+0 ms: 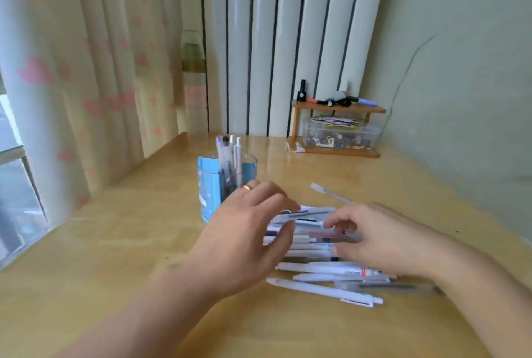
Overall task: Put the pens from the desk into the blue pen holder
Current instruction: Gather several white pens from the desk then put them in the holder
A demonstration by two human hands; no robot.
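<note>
Partly hidden under both hands, the pile of pens [313, 245] lies on the wooden desk [115, 257] just right of the blue pen holder [208, 185], most of the pens with their long axes running left to right across the view. Motion blur softens the whole pile, so single pens in its middle are hard to tell apart. The left hand [244, 239], a gold ring [247, 187] on one finger, reaches over the pile's left end with fingers loosely bent and thumb laid against the pens; whether it actually grips one cannot be told. The right hand [383, 239] covers the pile's right end, its fingers curled down onto the pens, and what they pinch is blurred. A white pen [325, 291] lies nearest the viewer, tilted slightly, its clip end to the right. Another has a red-marked label [363, 272], its print too small to read. One lone pen [329, 192] lies apart behind the pile, angled up-left. Three pens [230, 156] stand upright in the holder, whose lower front edge is hidden by the left hand.
</note>
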